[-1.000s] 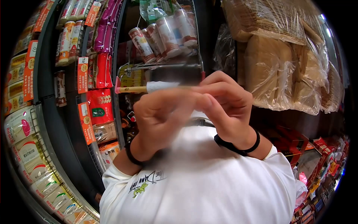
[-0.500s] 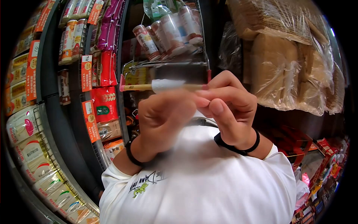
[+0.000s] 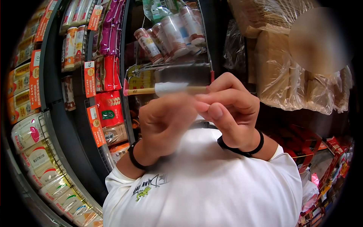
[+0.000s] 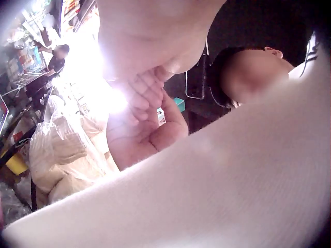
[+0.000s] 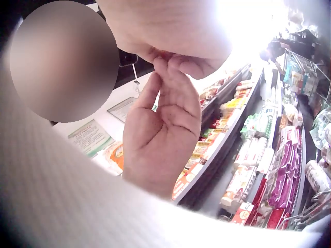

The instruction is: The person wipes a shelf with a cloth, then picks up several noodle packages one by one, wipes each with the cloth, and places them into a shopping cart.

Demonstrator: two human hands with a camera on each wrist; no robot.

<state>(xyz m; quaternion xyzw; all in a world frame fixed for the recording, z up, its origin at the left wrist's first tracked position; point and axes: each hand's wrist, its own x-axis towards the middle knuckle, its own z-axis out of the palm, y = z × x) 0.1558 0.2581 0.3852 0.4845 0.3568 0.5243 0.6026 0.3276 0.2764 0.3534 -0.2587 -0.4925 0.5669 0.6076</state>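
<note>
In the head view both hands meet at the fingertips in front of a white shirt [image 3: 204, 178]. The left hand [image 3: 166, 123] is blurred; the right wrist view shows its palm [image 5: 163, 121] with fingers loosely extended to the other hand. My right hand [image 3: 236, 115] has bent fingers, its thumb beside the left fingertips. No object shows between them. Just beyond the hands is a shopping cart's handle [image 3: 141, 91], with a white wrap [image 3: 170, 87] around it. The cart holds several cylindrical noodle packs [image 3: 174, 36] and a green bag [image 3: 157, 11].
Shelves on the left carry white noodle packs [image 3: 34, 157], red packs [image 3: 107, 108] and purple packs [image 3: 111, 28], with orange price tags [image 3: 34, 79]. Brown goods in clear plastic [image 3: 276, 68] stand at the right. A blurred round patch [image 3: 319, 39] overlaps them.
The hands stay together, with only small finger movements. The shelves and cart shift slightly in view. A blurred round patch has appeared at the upper right.
</note>
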